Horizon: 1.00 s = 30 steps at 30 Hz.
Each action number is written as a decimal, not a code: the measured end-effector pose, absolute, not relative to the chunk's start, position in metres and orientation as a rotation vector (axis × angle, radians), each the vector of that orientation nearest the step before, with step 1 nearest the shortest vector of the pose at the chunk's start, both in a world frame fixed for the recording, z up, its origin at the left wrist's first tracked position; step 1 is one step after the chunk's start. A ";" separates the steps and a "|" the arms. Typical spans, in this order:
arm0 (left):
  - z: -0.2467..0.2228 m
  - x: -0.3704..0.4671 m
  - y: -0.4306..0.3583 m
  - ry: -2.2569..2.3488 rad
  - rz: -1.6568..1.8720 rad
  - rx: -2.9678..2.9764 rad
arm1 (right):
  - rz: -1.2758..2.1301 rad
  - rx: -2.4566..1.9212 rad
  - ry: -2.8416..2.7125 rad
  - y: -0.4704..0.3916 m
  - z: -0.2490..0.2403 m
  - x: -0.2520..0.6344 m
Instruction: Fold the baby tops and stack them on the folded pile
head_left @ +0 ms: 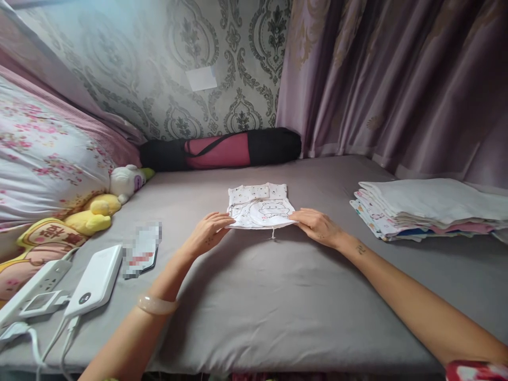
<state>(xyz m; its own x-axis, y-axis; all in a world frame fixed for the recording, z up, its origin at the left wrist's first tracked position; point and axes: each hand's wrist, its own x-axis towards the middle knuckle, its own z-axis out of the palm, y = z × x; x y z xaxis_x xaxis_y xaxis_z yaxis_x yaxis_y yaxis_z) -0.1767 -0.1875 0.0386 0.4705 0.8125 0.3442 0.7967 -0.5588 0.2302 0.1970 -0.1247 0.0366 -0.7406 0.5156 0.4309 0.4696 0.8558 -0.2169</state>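
A small white baby garment [260, 203] with a printed cartoon animal and tiny dots lies folded on the grey bedsheet [278, 296]. Its near edge is lifted a little, and a short white tie string [273, 233] hangs from it. My left hand [210, 231] pinches the near left corner, thumb below and fingers on top. At the near right corner my right hand [315, 226] grips the cloth the same way. A pale bangle [157, 305] circles my left wrist.
A stack of folded cloths [432, 203] lies on the right. Leftward are a white power bank [94, 280], a power strip [35, 288], a pixelated flat item [143, 251] and plush toys [91, 214]. A black and red long bag [220, 149] rests along the wall.
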 end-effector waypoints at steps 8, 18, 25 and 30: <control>0.067 -0.163 -0.239 1.375 0.594 2.426 | 0.385 -0.778 -2.605 -0.177 0.068 0.210; 0.049 -0.150 -0.241 1.631 0.797 1.951 | 0.504 -1.108 -2.335 -0.176 0.057 0.189; 0.036 -0.120 -0.192 1.928 1.099 1.823 | 0.227 -1.343 -2.123 -0.136 0.038 0.148; 0.024 -0.119 -0.156 2.083 1.096 1.847 | 0.100 -1.522 -2.110 -0.107 0.028 0.135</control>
<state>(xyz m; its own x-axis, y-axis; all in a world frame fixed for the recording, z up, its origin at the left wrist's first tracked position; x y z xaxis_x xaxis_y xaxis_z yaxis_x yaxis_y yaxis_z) -0.1194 -0.1556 0.0243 -0.2304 0.9096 0.3458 0.8002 -0.0251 0.5992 0.1349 -0.1066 0.0278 -0.2237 0.9003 0.3734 0.8611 0.3621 -0.3570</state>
